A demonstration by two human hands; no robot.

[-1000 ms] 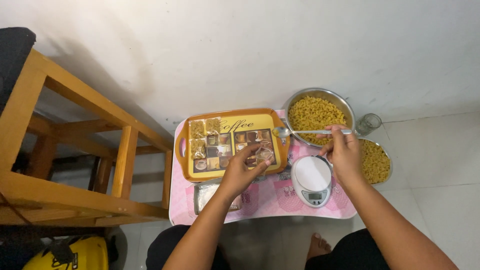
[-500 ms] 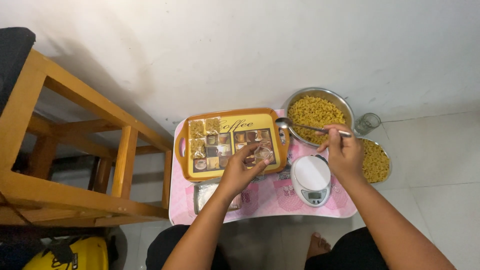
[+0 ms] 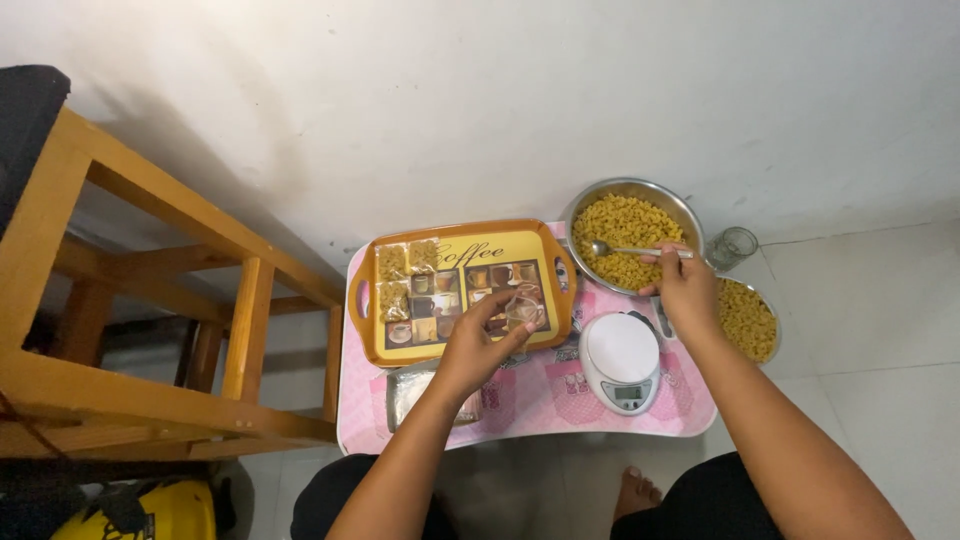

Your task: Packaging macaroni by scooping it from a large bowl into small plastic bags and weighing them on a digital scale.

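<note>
— While my right hand [image 3: 688, 285] hangs over the far right of the small pink table [image 3: 520, 420], what do you see it doing?

— Its fingers are pinched together on the handle of a metal spoon [image 3: 625, 250], and the spoon's bowl lies over the yellow pasta in the steel bowl [image 3: 590, 198] at the far side.

— Right. My left hand [image 3: 478, 345] is nearer the middle, fingers curled around a small clear bag [image 3: 523, 310]; I hold it over the near right corner of the orange tray [image 3: 460, 232].

— Is the bag filled?

— I cannot tell; it is too small and see-through. On the tray's left part lie small filled packets of pasta [image 3: 405, 275].

— What sits between your hands?

— A white kitchen scale [image 3: 620, 360], near me, just right of the tray. A second dish of pasta [image 3: 748, 318] lies right of my right wrist, and a small glass jar [image 3: 733, 247] stands just right of the steel bowl.

— And on the left?

— A wooden frame [image 3: 130, 300], well apart from the table's things. A silvery packet [image 3: 405, 395] lies under my left wrist.
</note>
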